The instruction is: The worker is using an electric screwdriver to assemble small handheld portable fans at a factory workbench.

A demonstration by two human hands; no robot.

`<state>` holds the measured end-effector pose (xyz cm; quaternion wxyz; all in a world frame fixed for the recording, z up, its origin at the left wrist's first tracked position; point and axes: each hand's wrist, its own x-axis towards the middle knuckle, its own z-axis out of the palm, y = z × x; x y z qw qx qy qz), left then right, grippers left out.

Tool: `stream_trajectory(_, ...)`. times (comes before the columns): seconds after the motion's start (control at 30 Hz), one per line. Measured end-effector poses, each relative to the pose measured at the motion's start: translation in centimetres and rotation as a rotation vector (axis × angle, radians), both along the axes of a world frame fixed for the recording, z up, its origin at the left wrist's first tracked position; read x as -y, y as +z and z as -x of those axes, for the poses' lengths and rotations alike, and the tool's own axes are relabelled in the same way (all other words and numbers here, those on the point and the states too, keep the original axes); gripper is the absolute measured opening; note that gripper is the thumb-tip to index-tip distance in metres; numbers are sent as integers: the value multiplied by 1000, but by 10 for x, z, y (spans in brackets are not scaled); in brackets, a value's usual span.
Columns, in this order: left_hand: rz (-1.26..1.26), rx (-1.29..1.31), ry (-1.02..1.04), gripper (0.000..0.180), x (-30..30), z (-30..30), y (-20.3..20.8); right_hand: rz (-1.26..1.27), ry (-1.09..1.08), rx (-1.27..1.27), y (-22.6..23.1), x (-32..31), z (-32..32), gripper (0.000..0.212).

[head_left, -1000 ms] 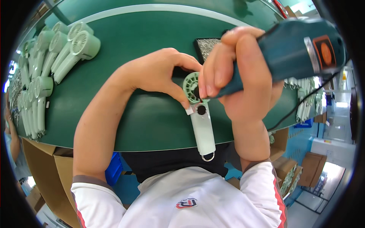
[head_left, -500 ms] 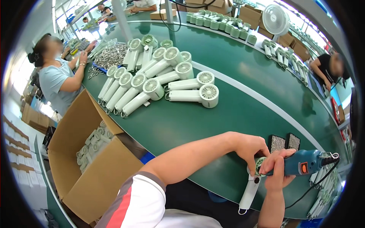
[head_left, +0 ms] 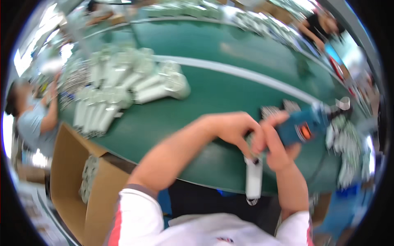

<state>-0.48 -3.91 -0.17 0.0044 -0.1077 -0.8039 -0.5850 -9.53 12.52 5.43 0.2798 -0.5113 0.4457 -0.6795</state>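
The white handheld fan (head_left: 253, 177) sat at the near edge of the green bench (head_left: 213, 94), at about 5 o'clock in the view, its handle pointing down toward you and hanging past the bench edge. Your left hand (head_left: 232, 128) was closed around the fan's head, fingers curled over its top. Your right hand (head_left: 276, 148) was clamped on the blue power screwdriver (head_left: 301, 126), which lay slanted from the fan's head up toward 2 o'clock; the 2 hands were touching each other over the fan. The whole view was blurred, so you could not tell exactly where the tool's tip met the fan.

Just beyond the screwdriver, at 2 o'clock, lay small dark pieces (head_left: 273, 110), too blurred to name. At 3 o'clock a heap of pale fan parts (head_left: 344, 151) lay near your right hand. Well apart, at 10 o'clock, rows of finished white fans (head_left: 123, 92) lay on the bench. At 8 o'clock an open cardboard box (head_left: 78, 180) stood beside the bench, with more pale pieces inside. At 9 o'clock another person (head_left: 35, 119) worked at the bench, and a second person (head_left: 318, 24) leaned in at 1 o'clock.
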Motion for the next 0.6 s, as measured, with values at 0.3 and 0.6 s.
stream_trajectory(0.3,95,5,17,72,1,10,15,249,-260,-81,34,-39,100,28)
stream_trajectory(0.6,19,0,44,70,-4,9,4,280,-437,50,-13,-40,106,23)
